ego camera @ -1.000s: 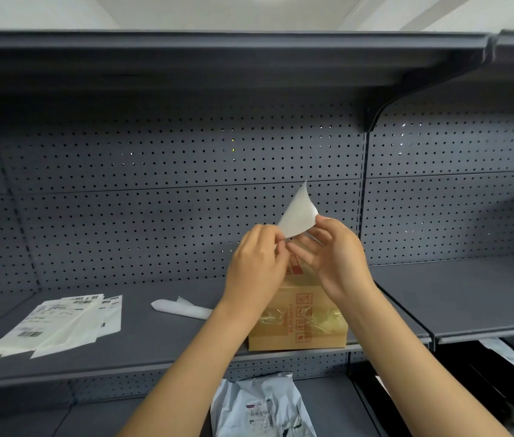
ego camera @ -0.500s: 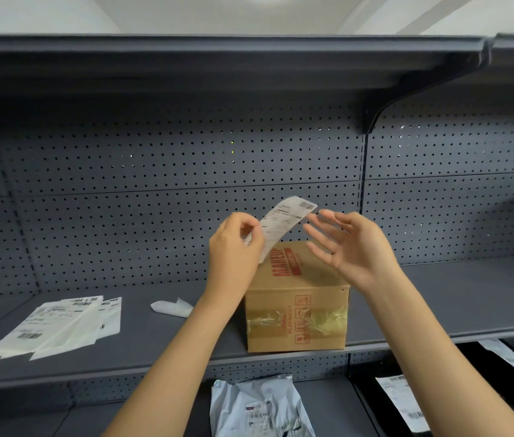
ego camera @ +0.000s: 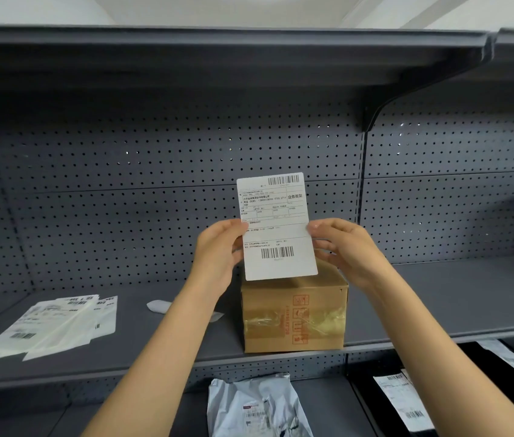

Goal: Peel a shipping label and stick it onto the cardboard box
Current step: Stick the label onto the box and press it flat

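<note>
A white shipping label (ego camera: 276, 225) with two barcodes is held upright, printed side toward me, above the cardboard box (ego camera: 293, 316). My left hand (ego camera: 217, 253) pinches its left edge and my right hand (ego camera: 340, 247) pinches its right edge. The label's lower edge overlaps the box's top in view, so I cannot tell whether they touch. The brown box, with red print and clear tape on its front, stands at the shelf's front edge.
A stack of labels (ego camera: 50, 326) lies on the grey shelf (ego camera: 438, 298) at the left. Crumpled white backing paper (ego camera: 159, 305) lies behind my left forearm. Grey mailer bags (ego camera: 255, 405) and dark parcels (ego camera: 406, 402) sit on the lower shelf. Pegboard backs the shelf.
The label was peeled off its backing. My right hand let go, then took the label's right edge. The label now faces me, flat and upright.
</note>
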